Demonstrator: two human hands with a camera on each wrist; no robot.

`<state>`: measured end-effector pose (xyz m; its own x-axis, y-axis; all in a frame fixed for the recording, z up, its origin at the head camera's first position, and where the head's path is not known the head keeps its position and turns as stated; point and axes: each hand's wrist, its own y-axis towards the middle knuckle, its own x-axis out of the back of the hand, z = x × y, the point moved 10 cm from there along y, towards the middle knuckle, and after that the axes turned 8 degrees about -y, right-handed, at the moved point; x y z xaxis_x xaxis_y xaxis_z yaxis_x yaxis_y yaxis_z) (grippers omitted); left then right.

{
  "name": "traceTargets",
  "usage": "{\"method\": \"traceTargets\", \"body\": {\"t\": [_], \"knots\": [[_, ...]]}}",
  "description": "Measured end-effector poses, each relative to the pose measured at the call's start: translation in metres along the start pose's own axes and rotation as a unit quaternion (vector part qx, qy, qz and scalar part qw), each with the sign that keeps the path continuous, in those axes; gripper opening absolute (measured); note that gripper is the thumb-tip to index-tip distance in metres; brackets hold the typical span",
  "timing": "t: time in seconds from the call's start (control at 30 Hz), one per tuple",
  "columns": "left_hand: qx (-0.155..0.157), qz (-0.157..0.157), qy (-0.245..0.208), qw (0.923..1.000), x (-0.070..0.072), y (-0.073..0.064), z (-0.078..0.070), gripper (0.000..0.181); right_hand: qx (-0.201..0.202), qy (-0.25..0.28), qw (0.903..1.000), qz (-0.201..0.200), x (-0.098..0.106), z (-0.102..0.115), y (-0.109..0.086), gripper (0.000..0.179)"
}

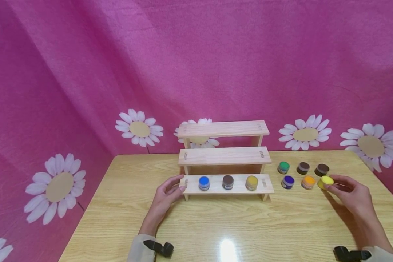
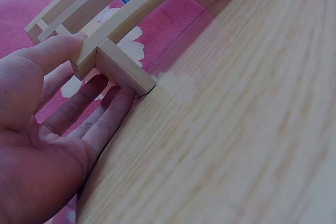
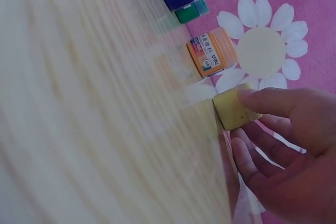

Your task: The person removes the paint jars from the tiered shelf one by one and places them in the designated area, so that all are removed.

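Observation:
My right hand (image 1: 353, 193) pinches a small yellow paint jar (image 1: 325, 182) between thumb and fingers at the right of the table. In the right wrist view the yellow jar's base is right at the tabletop. My left hand (image 1: 165, 194) holds the left end of the lowest step of a three-step wooden stand (image 1: 216, 156). The left wrist view has the thumb on the board's end and the other fingers beneath, by the leg. On that lowest step stand a blue jar (image 1: 204, 183), a brown jar (image 1: 227, 182) and a dark yellow jar (image 1: 251, 183).
Beside the yellow jar are an orange jar (image 1: 308, 182) and a purple jar (image 1: 288, 182). Behind them stand a green jar (image 1: 283, 167) and two dark brown jars, one (image 1: 303, 167) left of the other (image 1: 322, 170). A pink flowered cloth (image 1: 216, 72) hangs behind the table (image 1: 196, 225).

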<state>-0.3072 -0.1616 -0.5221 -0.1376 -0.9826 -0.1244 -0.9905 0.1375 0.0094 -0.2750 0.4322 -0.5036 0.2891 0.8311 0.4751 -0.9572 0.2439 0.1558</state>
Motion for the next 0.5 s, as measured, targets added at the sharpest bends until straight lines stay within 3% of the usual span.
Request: {"method": "traceTargets", "body": {"t": [0.17,0.5], "knots": [[0.005,0.0,-0.006,1.0,-0.0003,-0.0003,-0.0002,0.049,-0.003,0.019,0.9998,0.01,-0.0013,-0.0007,-0.0013,0.027],[0.007,-0.004,-0.008,0.9999,-0.0006,-0.0011,-0.0005,0.049,-0.016,0.006,0.9994,0.031,-0.0003,0.0014,-0.0018,0.031]]}}
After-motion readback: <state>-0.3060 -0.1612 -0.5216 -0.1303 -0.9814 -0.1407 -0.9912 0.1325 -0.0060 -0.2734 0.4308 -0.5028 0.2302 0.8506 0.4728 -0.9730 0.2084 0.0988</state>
